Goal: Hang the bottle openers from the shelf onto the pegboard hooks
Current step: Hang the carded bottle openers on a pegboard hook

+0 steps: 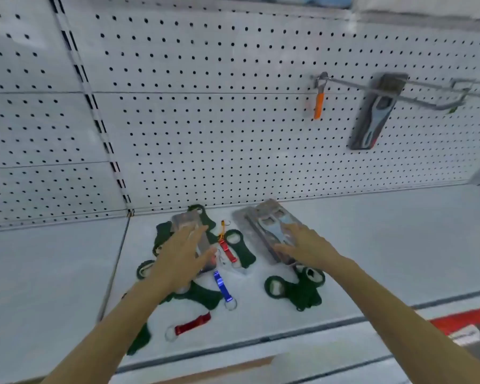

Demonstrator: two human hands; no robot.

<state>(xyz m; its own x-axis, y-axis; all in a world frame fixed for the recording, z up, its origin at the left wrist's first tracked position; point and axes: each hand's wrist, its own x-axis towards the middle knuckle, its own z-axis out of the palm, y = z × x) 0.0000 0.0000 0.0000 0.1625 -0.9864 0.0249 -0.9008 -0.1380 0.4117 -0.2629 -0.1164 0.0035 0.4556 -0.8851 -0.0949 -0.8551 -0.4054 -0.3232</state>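
Bottle openers lie scattered on the white shelf point(372, 245). My left hand point(183, 250) reaches with spread fingers over a clear-packaged opener point(185, 220) on top of dark green openers point(161, 234). My right hand point(302, 245) lies with straight fingers on another packaged opener point(269, 223). Between my hands lie a red keychain opener point(227, 250) and a blue one point(222, 286). Another red one point(191, 325) lies nearer the front edge. On the pegboard point(205, 106), a hook point(372, 90) carries an orange opener point(319, 102) and a packaged opener point(377, 112).
More dark green openers point(297, 289) lie under my right wrist. A second wire hook point(466, 90) sticks out at the right. A slotted upright point(94, 112) divides the pegboard panels. The shelf's front edge has a red strip point(460, 317) at the right.
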